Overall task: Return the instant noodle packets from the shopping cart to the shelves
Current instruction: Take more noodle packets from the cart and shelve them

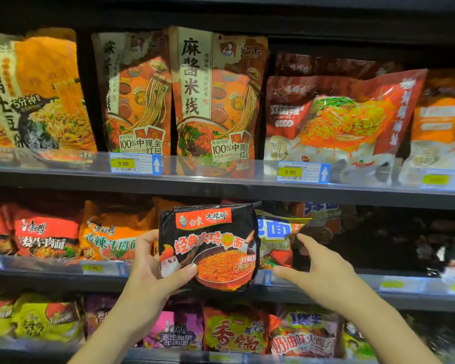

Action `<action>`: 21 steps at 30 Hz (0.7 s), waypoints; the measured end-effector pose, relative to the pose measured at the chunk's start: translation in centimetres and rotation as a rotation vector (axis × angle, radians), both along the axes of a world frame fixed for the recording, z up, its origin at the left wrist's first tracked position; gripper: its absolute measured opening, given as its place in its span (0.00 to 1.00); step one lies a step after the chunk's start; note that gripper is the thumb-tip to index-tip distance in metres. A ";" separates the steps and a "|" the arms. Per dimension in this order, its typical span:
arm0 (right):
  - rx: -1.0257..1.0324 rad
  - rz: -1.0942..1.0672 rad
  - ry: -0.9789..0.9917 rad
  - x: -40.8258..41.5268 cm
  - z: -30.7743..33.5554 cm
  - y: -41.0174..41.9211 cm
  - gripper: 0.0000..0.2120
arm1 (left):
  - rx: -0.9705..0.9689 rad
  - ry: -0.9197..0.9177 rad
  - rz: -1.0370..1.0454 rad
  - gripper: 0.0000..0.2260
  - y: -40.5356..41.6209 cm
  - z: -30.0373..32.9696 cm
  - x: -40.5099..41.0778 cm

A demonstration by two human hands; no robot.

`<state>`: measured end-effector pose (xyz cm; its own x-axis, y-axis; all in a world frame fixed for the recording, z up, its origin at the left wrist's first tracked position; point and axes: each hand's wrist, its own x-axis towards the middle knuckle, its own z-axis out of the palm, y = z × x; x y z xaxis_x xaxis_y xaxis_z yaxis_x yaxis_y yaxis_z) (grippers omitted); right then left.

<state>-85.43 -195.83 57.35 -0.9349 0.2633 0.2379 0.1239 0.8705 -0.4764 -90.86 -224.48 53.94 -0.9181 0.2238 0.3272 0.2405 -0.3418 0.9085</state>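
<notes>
A black instant noodle packet (213, 243) with red and orange print is held upright in front of the middle shelf (63, 278). My left hand (153, 269) grips its left edge, thumb on the front and fingers behind. My right hand (318, 269) hovers just right of the packet with fingers spread, holding nothing, its fingertips near a yellow and blue packet (279, 235) standing on that shelf. The shopping cart is out of view.
Tall orange noodle pouches (216, 101) fill the top shelf behind a clear rail with price tags (134, 163). Red and orange packets (45, 232) line the middle shelf at left. A dark gap (378, 240) lies at middle right. More packets (234, 329) crowd the bottom shelf.
</notes>
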 end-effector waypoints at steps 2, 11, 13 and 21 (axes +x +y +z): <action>-0.070 0.125 0.002 1.4 0.7 0.1 0.48 | -0.024 -0.008 -0.023 0.35 0.4 0.0 0.0; -0.342 0.335 0.023 4.8 0.9 -1.0 0.26 | -0.096 0.014 -0.178 0.30 4.2 -0.5 0.3; -0.399 0.282 0.080 5.7 0.7 -0.7 0.19 | -0.139 0.050 -0.197 0.30 5.3 -0.7 0.6; -0.475 0.094 0.151 10.8 -1.5 3.3 0.09 | -0.309 0.146 -0.269 0.30 10.3 -1.9 2.3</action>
